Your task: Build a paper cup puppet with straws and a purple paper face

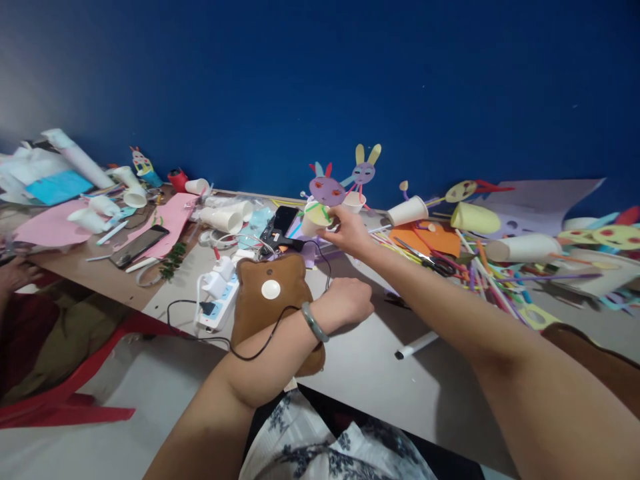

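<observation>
My right hand [350, 230] reaches to the back of the table, fingers closed on the side of a paper cup [311, 223] with yellow and green paper on it. Just above this cup is a purple paper face [327, 191] with red and blue ears. Behind stands another paper-cup figure [363, 173], a purple face with yellow ears. Nearer me, my left hand [350, 303] is curled into a fist over the table, and nothing shows in it. Its forearm, with a green bangle [314, 323], lies across a brown cushion [267, 273].
A white power strip [220, 307] with plugs and a black cable [200, 339] lies left of the cushion. A marker [415, 345], scissors [437, 265], paper cups [407, 211] and coloured strips lie rightward. At left are phones [140, 247] and a person's hand [17, 275].
</observation>
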`<state>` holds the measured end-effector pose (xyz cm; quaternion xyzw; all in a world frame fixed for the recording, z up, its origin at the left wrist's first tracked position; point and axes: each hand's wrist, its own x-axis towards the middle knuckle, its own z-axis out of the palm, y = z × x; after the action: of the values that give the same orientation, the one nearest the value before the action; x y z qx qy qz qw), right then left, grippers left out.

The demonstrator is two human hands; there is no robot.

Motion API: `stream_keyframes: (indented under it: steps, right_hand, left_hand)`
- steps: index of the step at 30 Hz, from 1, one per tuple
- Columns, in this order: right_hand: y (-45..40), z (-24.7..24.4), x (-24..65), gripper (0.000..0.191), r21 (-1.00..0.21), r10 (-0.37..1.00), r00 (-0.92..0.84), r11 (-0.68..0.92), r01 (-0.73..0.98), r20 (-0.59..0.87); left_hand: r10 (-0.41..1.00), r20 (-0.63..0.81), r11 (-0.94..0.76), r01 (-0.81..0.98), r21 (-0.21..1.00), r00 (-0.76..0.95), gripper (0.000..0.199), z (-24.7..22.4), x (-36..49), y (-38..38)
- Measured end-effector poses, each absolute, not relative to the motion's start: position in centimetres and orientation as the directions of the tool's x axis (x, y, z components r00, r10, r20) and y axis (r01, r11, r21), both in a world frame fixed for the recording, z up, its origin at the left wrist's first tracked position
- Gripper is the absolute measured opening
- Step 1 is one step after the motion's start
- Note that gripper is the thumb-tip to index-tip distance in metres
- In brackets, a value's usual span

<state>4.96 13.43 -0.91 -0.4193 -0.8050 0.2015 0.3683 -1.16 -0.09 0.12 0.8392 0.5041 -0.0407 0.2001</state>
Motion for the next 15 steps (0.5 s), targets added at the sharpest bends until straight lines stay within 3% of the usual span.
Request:
stream_keyframes:
  steps: [3,7,11,15]
  right_hand:
    - [12.8,0.3,8.2,0.036,-0.620,0.830,-0.334,0.556,0.554,0.446]
    - [12.1,1.6,13.1,0.038,-0.633,0.846,-0.251,0.521,0.573,0.470]
    - [10.6,2.9,17.1,0.038,-0.590,0.851,-0.270,0.511,0.625,0.451]
    - [8.5,3.8,19.0,0.036,-0.521,0.821,-0.445,0.571,0.634,0.358]
  left_hand:
    - [0.915,-0.108,-0.320,0.862,0.393,0.388,0.027,-0.4,-1.3,0.2]
    - [0.981,0.129,-0.193,0.667,0.720,0.144,0.024,-0.9,-1.4,1.1]
    - [0.958,0.253,-0.191,0.359,0.913,-0.134,0.055,-1.8,-1.5,2.3]
    - [0.952,0.284,-0.260,0.189,0.947,-0.114,0.090,-2.3,-1.4,2.6]
